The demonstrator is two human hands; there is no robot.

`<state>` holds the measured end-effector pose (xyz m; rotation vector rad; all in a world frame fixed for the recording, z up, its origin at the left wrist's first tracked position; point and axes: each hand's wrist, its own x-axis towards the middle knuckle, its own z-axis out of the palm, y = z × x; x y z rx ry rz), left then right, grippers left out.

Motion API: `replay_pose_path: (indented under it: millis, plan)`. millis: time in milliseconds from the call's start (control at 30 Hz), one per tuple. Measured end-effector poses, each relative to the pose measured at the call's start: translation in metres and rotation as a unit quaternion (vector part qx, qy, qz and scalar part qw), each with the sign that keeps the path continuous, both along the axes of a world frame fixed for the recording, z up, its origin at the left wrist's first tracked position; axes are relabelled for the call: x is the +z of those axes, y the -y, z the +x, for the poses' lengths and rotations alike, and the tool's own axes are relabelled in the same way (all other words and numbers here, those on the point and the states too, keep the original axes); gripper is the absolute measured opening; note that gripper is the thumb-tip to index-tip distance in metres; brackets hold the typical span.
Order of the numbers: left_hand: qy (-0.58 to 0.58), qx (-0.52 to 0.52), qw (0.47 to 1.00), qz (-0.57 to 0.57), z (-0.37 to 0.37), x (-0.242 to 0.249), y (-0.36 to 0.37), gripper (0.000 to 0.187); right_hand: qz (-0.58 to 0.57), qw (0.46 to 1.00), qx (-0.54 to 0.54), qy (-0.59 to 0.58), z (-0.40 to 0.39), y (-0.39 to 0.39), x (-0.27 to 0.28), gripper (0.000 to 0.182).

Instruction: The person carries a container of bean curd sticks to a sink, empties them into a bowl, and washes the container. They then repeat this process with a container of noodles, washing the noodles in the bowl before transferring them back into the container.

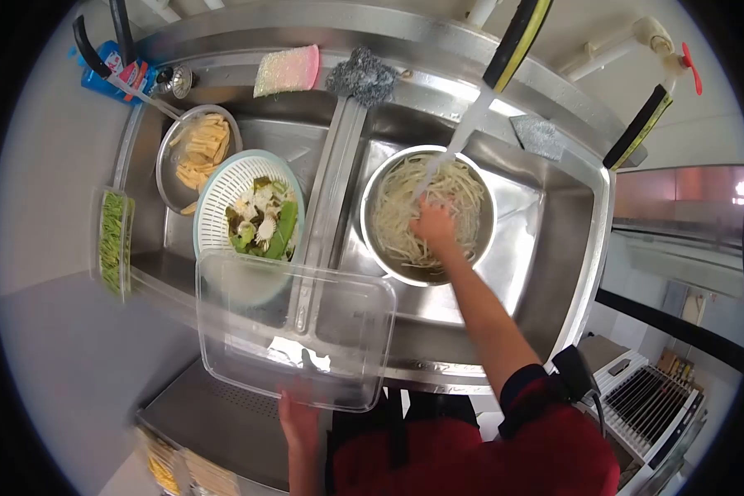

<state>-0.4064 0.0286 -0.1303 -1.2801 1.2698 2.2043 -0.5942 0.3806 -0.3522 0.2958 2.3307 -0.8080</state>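
My right hand [434, 223] reaches into a round metal bowl [492, 240] in the right sink basin, among pale thin shreds [397, 202] in water. Its fingertips are partly hidden there, so their grip cannot be made out. Water [463, 131] runs from the faucet [517, 41] into the bowl. My left hand [299, 405] holds the near edge of a clear plastic container [248, 331], which hangs over the sink's front edge and partly covers a white-green colander [215, 194] with leafy scraps [264, 219].
The left basin also has a metal bowl [164, 165] of yellowish strips. Along the back ledge lie a pink-edged sponge [288, 71], a steel scourer [361, 77] and a grey pad [537, 136]. A tray of green pieces [114, 240] stands at the left.
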Motion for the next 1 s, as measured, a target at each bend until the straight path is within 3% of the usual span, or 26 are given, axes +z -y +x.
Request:
replay_pose_path:
  millis: [67,100,167,200,267,333,367,400,433,500,533,567,667,700,833,900,933,1000]
  plan:
    - [-0.020,0.003,1.000,0.004,-0.006,-0.014,-0.012,0.059,0.217,0.972,-0.035,-0.082,0.004,0.022,0.010,0.062]
    - [-0.035,-0.011,0.998,-0.052,-0.005,-0.021,-0.011,0.058,0.220,0.971,-0.042,-0.082,0.014,0.018,0.019,0.062]
    - [-0.062,-0.027,0.993,-0.095,-0.014,-0.023,-0.015,0.057,0.082,0.974,0.116,-0.178,0.019,-0.001,0.045,0.055]
    - [-0.033,-0.013,0.988,-0.151,-0.018,-0.018,-0.012,0.054,0.088,0.973,0.112,-0.182,0.019,-0.016,0.057,0.055]
    - [-0.001,-0.002,0.978,-0.209,-0.018,-0.014,0.012,0.052,-0.195,0.966,0.015,-0.167,0.027,-0.044,0.112,0.039]
    - [-0.210,-0.052,0.976,-0.038,-0.016,-0.020,0.044,0.052,-0.303,0.941,-0.133,-0.075,0.030,-0.077,0.164,0.037]
    - [-0.212,-0.054,0.975,-0.037,-0.026,-0.011,0.033,0.052,-0.237,0.940,-0.148,-0.197,0.031,-0.098,0.171,0.030]
    - [-0.228,-0.051,0.971,-0.039,-0.048,0.006,0.016,0.052,-0.099,0.943,-0.203,-0.245,0.026,-0.117,0.187,0.023]
    - [-0.246,-0.047,0.967,-0.041,-0.070,0.019,-0.002,0.053,-0.088,0.889,-0.201,-0.402,0.017,-0.145,0.185,0.021]
    - [-0.242,-0.039,0.969,-0.006,-0.109,0.030,-0.034,0.056,0.030,0.873,-0.343,-0.345,-0.008,-0.176,0.216,0.025]
    - [-0.233,-0.064,0.970,-0.030,-0.125,0.032,-0.052,0.058,0.098,0.811,-0.286,-0.501,-0.020,-0.195,0.197,0.037]
    - [-0.224,-0.088,0.969,-0.057,-0.139,0.033,-0.068,0.061,0.094,0.811,-0.287,-0.502,-0.030,-0.212,0.178,0.037]
    - [-0.184,-0.182,0.966,-0.006,-0.159,0.019,-0.090,0.063,0.158,0.896,-0.258,-0.324,-0.054,-0.201,0.158,0.061]
    - [-0.156,-0.202,0.967,0.022,-0.163,0.014,-0.095,0.062,0.128,0.903,-0.290,-0.291,-0.059,-0.200,0.153,0.053]
    - [-0.073,-0.278,0.957,0.044,-0.166,-0.010,-0.118,0.058,0.047,0.933,-0.209,-0.289,-0.057,-0.167,0.179,0.036]
    - [-0.079,-0.393,0.915,0.052,-0.170,-0.014,-0.140,0.054,-0.034,0.895,-0.224,-0.384,-0.048,-0.133,0.200,0.020]
    - [-0.077,-0.397,0.912,0.067,-0.172,-0.017,-0.151,0.054,-0.022,0.884,-0.205,-0.420,-0.046,-0.120,0.211,0.016]
    - [-0.049,-0.421,0.895,0.142,-0.174,-0.022,-0.166,0.051,-0.032,0.866,-0.102,-0.488,-0.038,-0.100,0.219,0.019]
